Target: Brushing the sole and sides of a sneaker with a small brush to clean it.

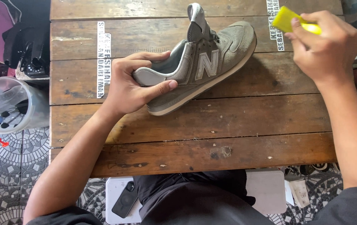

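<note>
A grey suede sneaker (211, 62) lies on its side on the dark wooden table (195, 125), toe pointing to the far right, tongue sticking up. My left hand (132, 81) grips its heel, thumb on the side and fingers over the collar. My right hand (326, 43) is raised at the far right, above the table's corner, closed around a yellow brush-like tool (288, 20) whose end sticks out to the left. The tool is apart from the sneaker.
A clear plastic tub (9, 104) with pens and brushes stands left of the table on the patterned tile floor. Black items (28, 50) lie behind it. A dark phone (125, 200) rests on a white stool by my lap.
</note>
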